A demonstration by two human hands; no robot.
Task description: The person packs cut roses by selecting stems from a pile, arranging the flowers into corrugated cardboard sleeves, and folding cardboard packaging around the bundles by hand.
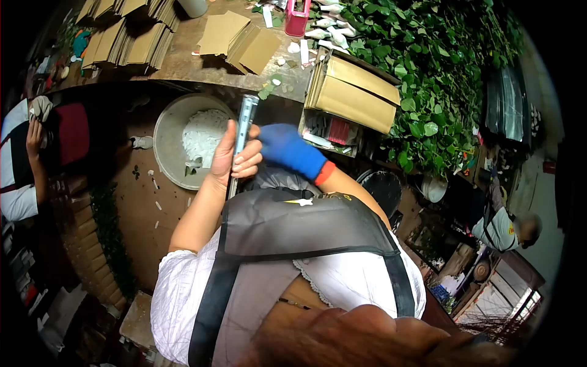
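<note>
My left hand [239, 156], bare, is wrapped round a long, narrow silvery metal tool [244, 119] with small dark marks or holes along it. The tool stands nearly upright with its top end above my fist; its exact kind I cannot make out. Close beside it on the right is my right hand [290, 148] in a blue work glove with a red cuff. Motion smears its fingers, so whether they hold anything does not show. A dark grey apron [306, 223] covers my chest and lap below both hands.
Left of my hands stands a white bucket [164, 137] with white scraps. The wooden table [183, 61] ahead bears cardboard stacks [235, 43] and a pink holder [296, 17]. Cardboard sleeves [354, 92] and piled green leaves [428, 79] lie to the right. Other people sit at both sides.
</note>
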